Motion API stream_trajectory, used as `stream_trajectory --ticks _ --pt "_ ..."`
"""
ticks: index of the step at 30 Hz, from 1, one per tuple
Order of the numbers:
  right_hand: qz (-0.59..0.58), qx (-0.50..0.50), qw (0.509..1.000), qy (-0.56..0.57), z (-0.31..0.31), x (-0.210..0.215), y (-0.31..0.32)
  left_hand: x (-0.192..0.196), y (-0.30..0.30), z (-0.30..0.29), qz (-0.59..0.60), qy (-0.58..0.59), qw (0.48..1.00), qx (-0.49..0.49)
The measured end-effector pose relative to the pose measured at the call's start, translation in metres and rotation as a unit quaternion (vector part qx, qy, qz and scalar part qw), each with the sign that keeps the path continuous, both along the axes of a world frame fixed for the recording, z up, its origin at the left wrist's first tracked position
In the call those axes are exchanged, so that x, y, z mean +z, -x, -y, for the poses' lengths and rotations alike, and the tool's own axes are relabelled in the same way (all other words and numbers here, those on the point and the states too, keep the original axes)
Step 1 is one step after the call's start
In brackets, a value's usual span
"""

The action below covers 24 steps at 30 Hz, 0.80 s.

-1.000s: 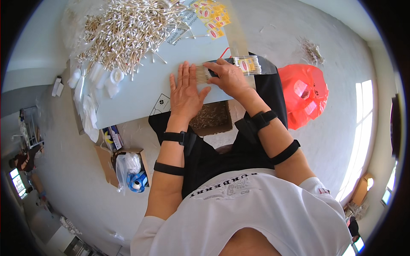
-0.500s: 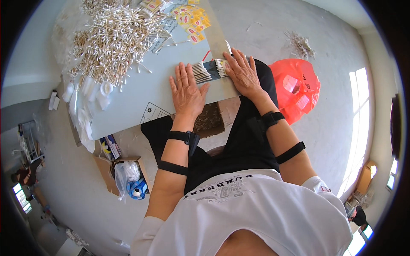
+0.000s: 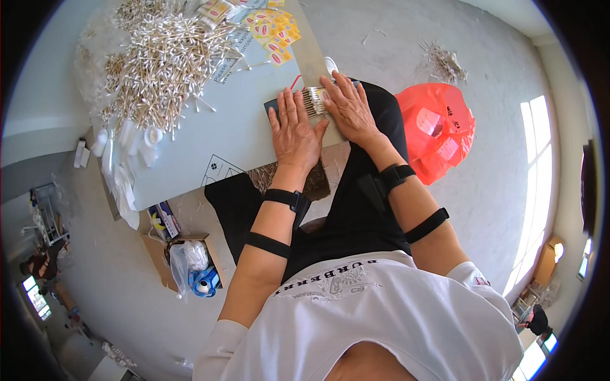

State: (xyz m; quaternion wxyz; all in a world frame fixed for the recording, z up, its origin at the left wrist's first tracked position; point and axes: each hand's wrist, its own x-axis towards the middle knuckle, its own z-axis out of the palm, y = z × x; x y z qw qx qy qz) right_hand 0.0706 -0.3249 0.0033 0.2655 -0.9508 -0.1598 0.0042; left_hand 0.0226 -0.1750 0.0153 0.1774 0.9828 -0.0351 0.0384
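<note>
A short row of cotton swabs (image 3: pixel 311 101) lies at the table's near right edge, between my hands. Flat over its left end rests my left hand (image 3: pixel 296 134), fingers stretched and thumb apart. My right hand (image 3: pixel 351 115) lies on its right end, fingers straight and covering part of a small pale packet among the swabs. A dark strip (image 3: pixel 272 109) shows under the row, beside the left fingers. How many swabs my palms cover is hidden.
A big heap of loose swabs (image 3: pixel 168 66) fills the table's far left, with yellow labels (image 3: pixel 274 32) to its right. An open carton (image 3: pixel 316 183) sits below the edge, by my legs. A red plastic bag (image 3: pixel 438 130) lies at right; another box (image 3: pixel 213 260) stands lower left.
My left hand has slid right, towards my right hand, and the swab gap between them has narrowed. The dark strip now shows left of my left fingers.
</note>
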Motion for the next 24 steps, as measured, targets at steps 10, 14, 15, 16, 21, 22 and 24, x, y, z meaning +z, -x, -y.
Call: stream_trajectory --ticks 10,14,15,16,21,22,24 --pt "0.050 -0.057 0.995 -0.070 0.011 -0.006 -0.005 -0.004 -0.003 -0.003 0.068 0.129 0.989 0.001" --pt "-0.098 -0.203 0.801 -0.555 0.018 -0.012 -0.020 -0.005 -0.015 -0.006 0.157 0.390 0.907 0.039" --pt "-0.220 -0.195 0.661 -0.690 0.017 -0.013 -0.022 -0.007 -0.019 -0.005 0.157 0.389 0.907 0.037" --pt "-0.247 -0.203 0.623 -0.714 0.016 -0.013 -0.024 -0.008 -0.023 -0.003 0.142 0.446 0.883 0.047" --pt "-0.299 -0.234 0.541 -0.750 0.011 -0.017 -0.033 -0.014 -0.030 0.005 0.124 0.547 0.826 0.060" --pt "-0.304 -0.223 0.556 -0.740 0.010 -0.020 -0.032 -0.014 -0.030 0.007 0.127 0.568 0.810 0.073" --pt "-0.309 -0.222 0.576 -0.723 0.007 -0.023 -0.032 -0.013 -0.030 0.010 0.129 0.587 0.795 0.088"
